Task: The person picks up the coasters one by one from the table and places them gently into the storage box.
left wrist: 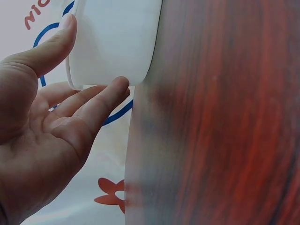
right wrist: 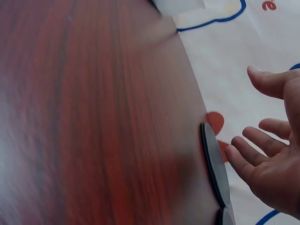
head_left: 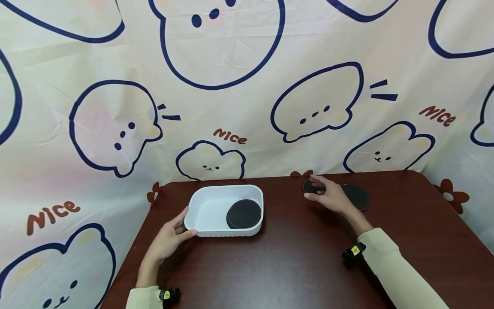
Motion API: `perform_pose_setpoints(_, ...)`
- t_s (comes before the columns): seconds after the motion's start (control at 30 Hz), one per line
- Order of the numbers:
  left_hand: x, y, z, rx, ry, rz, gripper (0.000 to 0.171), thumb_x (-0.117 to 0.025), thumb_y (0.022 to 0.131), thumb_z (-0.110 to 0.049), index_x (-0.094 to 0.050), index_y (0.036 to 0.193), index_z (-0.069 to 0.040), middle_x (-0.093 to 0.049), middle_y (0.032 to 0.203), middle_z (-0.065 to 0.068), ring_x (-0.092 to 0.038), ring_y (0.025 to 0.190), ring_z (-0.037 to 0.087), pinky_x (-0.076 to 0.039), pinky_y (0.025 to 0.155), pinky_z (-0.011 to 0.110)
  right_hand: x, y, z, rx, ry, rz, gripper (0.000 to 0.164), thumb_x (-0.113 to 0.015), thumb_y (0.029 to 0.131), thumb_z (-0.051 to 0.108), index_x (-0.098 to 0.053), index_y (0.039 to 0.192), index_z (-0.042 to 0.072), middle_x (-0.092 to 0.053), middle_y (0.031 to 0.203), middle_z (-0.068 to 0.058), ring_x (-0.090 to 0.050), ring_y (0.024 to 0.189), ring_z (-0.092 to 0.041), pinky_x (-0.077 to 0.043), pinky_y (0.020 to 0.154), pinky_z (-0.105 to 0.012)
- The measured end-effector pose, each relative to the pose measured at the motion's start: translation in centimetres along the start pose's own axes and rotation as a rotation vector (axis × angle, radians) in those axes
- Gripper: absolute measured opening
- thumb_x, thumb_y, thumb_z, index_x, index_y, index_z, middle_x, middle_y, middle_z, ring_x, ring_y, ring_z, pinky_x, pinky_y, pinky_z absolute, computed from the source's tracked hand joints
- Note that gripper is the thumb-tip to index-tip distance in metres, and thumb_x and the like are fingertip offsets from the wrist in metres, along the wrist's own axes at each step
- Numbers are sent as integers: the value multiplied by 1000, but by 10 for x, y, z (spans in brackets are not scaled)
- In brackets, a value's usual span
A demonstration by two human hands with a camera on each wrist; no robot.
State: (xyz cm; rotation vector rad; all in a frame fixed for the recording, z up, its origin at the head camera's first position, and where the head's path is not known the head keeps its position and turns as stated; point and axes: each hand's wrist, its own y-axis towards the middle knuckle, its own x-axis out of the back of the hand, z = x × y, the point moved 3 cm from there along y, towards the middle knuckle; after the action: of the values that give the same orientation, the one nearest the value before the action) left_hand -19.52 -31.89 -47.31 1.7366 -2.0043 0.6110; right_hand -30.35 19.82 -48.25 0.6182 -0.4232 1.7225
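Note:
A white plastic tray [head_left: 206, 210] with rounded corners rests on the table. Inside, at its right end, lies a flat black round disc [head_left: 244, 213]. My left hand [head_left: 166, 240] holds the tray's left end, with the thumb by the front corner and the other fingers along the side. Toward the back right, two more spots of black discs lie side by side. My right hand [head_left: 331, 195] hovers over the left disc [head_left: 308, 187] and partly hides it, fingers spread and holding nothing. The other disc [head_left: 356, 198] sits beside that wrist. In the right wrist view, the nearer disc [right wrist: 216, 164] looks layered.
The dark brown wooden table [head_left: 278, 266] ends at a pale cloth backdrop [head_left: 254, 111] with blue cartoon outlines. That cloth hangs close behind the back edge and along both sides. A black wrist device [head_left: 352, 254] is on the right sleeve, another [head_left: 170, 296] on the left.

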Motion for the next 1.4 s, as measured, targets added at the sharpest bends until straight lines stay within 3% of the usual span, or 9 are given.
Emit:
perform_pose_setpoints(0.33,0,0,-1,9,-13,1,92,-79,100,-21,-22,172,-8,-30,173,26,-54,147,44,-59,104,38,21,14,-19,-33,-2,-8,74,-78,99,35,-48,159,2,-55,158,-24,-57,143,-45,-51,115,-58)
perform_pose_setpoints(0.63,0,0,-2,-7,-16,-1,92,-78,100,-19,-22,171,-6,-31,173,27,-53,147,45,-59,104,38,37,24,-33,-42,-91,35,84,-78,98,41,-42,162,1,-50,161,-30,-53,144,-52,-47,117,-64)
perform_pose_setpoints(0.93,-1,0,-1,-1,-12,2,92,-78,100,-20,-22,171,-6,-31,172,26,-53,147,45,-58,105,38,42,35,-41,-55,-194,113,92,-78,97,43,-34,167,0,-39,167,-33,-38,153,-54,-32,123,-75)
perform_pose_setpoints(1.13,0,0,-1,9,-14,-1,91,-78,100,-20,-23,171,-7,-31,173,26,-53,147,45,-58,105,39,40,36,-40,-39,-259,151,90,-85,93,32,-40,162,-6,-45,161,-36,-48,143,-53,-40,117,-72)
perform_pose_setpoints(1.4,-1,0,-1,11,-11,2,90,-77,101,-19,-22,171,-7,-31,173,26,-53,147,45,-58,106,40,36,42,-33,-33,-244,163,79,-91,86,13,-51,151,-8,-54,147,-36,-52,133,-51,-42,115,-70)
